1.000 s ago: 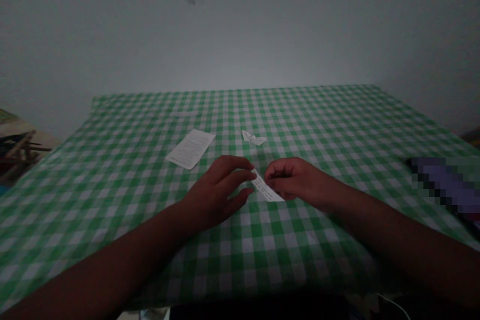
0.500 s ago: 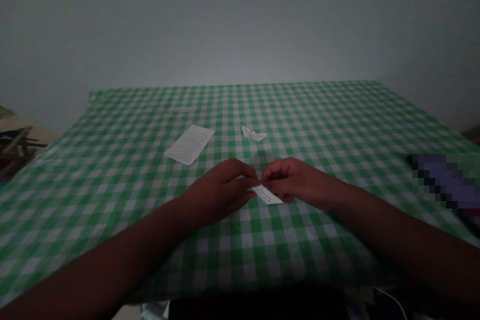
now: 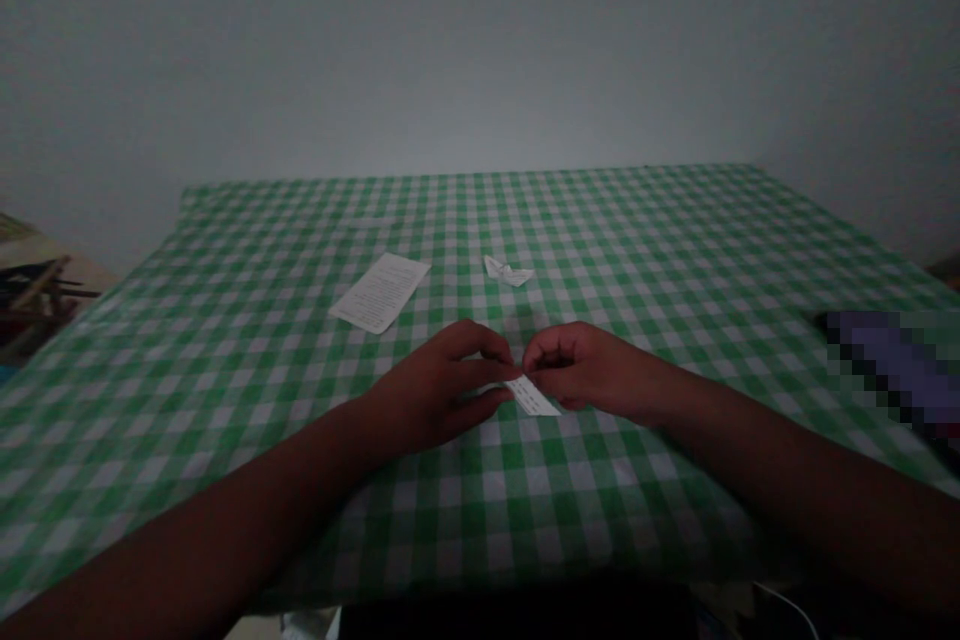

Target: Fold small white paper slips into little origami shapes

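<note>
Between my hands, just above or on the checked cloth, is a small folded piece of printed paper [image 3: 535, 398]. My left hand [image 3: 450, 385] pinches its left end between the fingertips. From the other side, my right hand [image 3: 581, 368] is closed on its upper right edge, fingers curled. The two sets of fingertips nearly meet and cover the paper's far part. Beyond them lies a small folded paper shape [image 3: 508, 271] with pointed ends. Farther left, a flat printed sheet [image 3: 382, 293] rests at a slant.
A green and white checked tablecloth [image 3: 645, 500] covers the table, which reaches back to a plain wall [image 3: 480, 50]. At the right edge lies a dark flat object [image 3: 885, 360], partly pixelated. Wooden pieces [image 3: 41, 290] show beyond the table's left side.
Both hands stay on the folded paper. Its visible part has turned slightly and looks a little narrower. The whole view has shifted slightly; the other papers lie as before.
</note>
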A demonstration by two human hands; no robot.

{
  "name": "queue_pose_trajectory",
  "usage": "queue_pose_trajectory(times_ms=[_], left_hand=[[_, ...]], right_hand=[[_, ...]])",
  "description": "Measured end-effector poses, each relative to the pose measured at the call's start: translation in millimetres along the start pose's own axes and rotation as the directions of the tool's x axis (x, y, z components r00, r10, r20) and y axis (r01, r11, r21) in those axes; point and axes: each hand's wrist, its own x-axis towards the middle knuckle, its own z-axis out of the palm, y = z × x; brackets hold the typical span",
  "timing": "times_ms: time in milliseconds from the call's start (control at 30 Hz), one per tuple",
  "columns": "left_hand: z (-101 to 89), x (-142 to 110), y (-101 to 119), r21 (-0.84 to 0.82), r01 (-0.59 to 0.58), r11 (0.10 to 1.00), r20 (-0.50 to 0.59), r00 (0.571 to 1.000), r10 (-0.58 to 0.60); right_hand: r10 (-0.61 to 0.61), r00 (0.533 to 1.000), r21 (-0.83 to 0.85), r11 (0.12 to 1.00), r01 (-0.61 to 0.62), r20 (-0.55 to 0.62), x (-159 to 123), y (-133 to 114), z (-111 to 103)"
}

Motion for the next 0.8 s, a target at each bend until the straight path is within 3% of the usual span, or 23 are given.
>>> queue_pose_trajectory(times_ms=[167,367,533,700,800], left_hand=[[-0.6,0,2,-0.033,0.062,0.998,0.001,0.998,-0.062],[5.2,3,1,-0.121,0.178,0.977,-0.200,0.959,-0.199],[11.0,2,1,-0.182,0.205,0.962,-0.216,0.946,-0.243],[10.3,3,5,-0.172,0.174,0.970,-0.203,0.957,-0.208],[9.4,5,6,-0.150,0.171,0.974,-0.203,0.959,-0.200]], right_hand=[[-0.007,1.000,0.070,0.998,0.006,0.004,-1,-1,0],[-0.058,0.996,0.278,0.958,0.073,-0.063,1,-2,3],[-0.067,0.990,0.343,0.933,0.106,-0.124,4,-1,9],[-0.098,0.970,0.226,0.963,0.149,-0.221,4,0,16],[-0.199,0.929,0.007,0.977,0.212,-0.311,0,2,18]])
